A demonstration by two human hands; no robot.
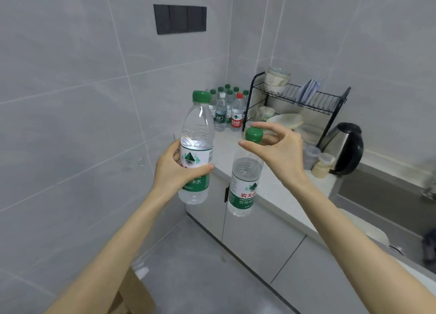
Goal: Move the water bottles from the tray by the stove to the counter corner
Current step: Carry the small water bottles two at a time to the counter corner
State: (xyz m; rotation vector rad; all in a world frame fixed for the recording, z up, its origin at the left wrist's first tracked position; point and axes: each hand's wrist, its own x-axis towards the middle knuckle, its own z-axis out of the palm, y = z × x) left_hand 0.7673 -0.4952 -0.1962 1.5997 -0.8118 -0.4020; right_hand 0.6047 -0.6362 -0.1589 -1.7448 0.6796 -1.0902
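Clear ribbed plastic fills both hands. The left hand (179,169) wraps around the labelled middle of a green-capped water bottle (195,148), held upright. The right hand (278,148) pinches a second green-capped clear bottle (245,177) by its neck, letting it hang over the counter's edge. Beyond them, a cluster of similar bottles (227,108) stands in the corner of the smooth pale counter (271,186), beside a black wire dish rack (299,101). Setting each bottle down flat beside the cluster, without knocking any, would likely serve best.
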